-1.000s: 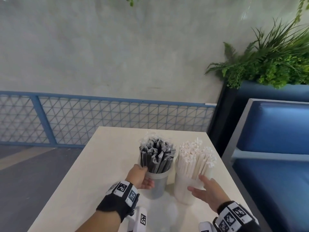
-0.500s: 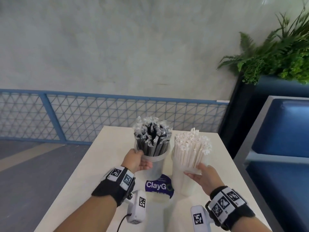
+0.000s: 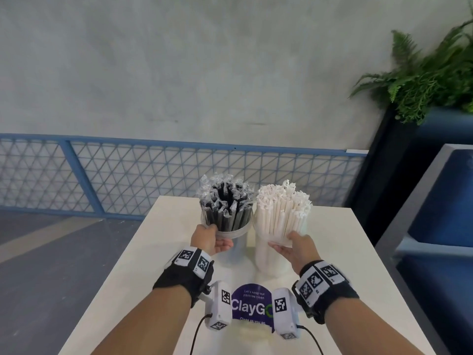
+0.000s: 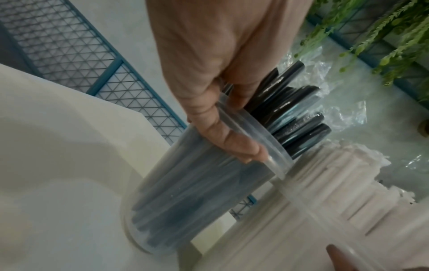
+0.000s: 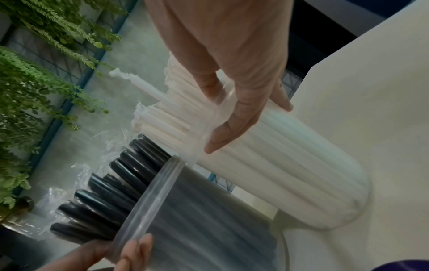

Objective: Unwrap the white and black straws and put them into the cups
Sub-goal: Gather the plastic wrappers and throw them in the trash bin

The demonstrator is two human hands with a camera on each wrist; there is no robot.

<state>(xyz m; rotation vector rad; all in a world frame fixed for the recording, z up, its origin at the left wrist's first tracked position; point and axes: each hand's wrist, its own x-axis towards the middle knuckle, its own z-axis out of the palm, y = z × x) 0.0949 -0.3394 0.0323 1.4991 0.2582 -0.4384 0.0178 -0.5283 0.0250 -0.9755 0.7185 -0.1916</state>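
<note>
On the pale surface [image 3: 158, 252], the left hand [image 3: 208, 239] has its grip curled round the rim of the clear cup [image 3: 236, 242] packed with black straws [image 3: 225, 208], each in clear film. The left wrist view adds what the head view hides: the thumb [image 4: 232, 139] lies outside along the rim while fingers hook over the lip against the straws, and the cup's base sits on the surface.

Just right of that cup, nearly touching it, stands the second clear cup [image 3: 268, 257], crammed with white straws [image 3: 281, 211] in paper sleeves. The right hand [image 3: 297, 248] grips this one at the rim. Only the right wrist view shows how: the thumb [image 5: 225, 135] presses the outer wall below the lip and the fingers cross over the rim; one white straw [image 5: 144, 88] sticks out beyond the bundle.

Nearer the person than the black-straw cup, a purple "ClayGo" sticker [image 3: 252, 306] lies on the surface between the wrist cameras, seen fully only from the head. Behind the cups runs a blue mesh railing [image 3: 128, 175]; far right of them, a fern planter [image 3: 422, 80] and a blue seat [image 3: 442, 226].
</note>
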